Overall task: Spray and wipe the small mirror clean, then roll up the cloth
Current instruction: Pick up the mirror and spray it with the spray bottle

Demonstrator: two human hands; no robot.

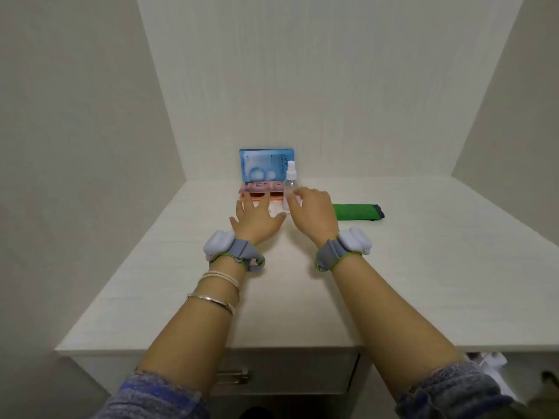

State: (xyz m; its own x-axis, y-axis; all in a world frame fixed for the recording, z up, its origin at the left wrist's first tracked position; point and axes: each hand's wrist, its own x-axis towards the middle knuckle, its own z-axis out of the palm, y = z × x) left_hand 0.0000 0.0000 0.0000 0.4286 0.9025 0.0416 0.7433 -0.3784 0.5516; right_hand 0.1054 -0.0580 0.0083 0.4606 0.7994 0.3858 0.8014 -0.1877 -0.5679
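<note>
Head view, the only one supplied. A pale desk fills a recess between plain walls. At its rear centre a clear spray bottle with a white nozzle stands upright. Behind it a blue packet leans on the back wall, above a pink flat item lying on the surface. The small mirror cannot be identified with certainty; it may be the pink-edged flat item under the left hand, but the hand hides most of it. A folded green cloth with a dark edge lies to the right of the bottle, near it but apart, untouched.

The left hand is spread wide, fingers splayed, hovering over or resting on the flat item; contact cannot be confirmed and it holds nothing. The right hand is open with fingers curved toward the bottle's lower body, fingertips just at it; whether they touch is unclear, and no closed grip is formed. Both wrists carry grey straps with white modules.

Assessment: the task appears to be at its start, with the bottle about to be taken.

Risks: the bottle is light, narrow and tall, so a glancing approach could tip it onto the packet or pink item. The splayed left hand could smear the mirror surface if that is what lies beneath. A spray fired with the nozzle unaimed would wet the packet.
</note>
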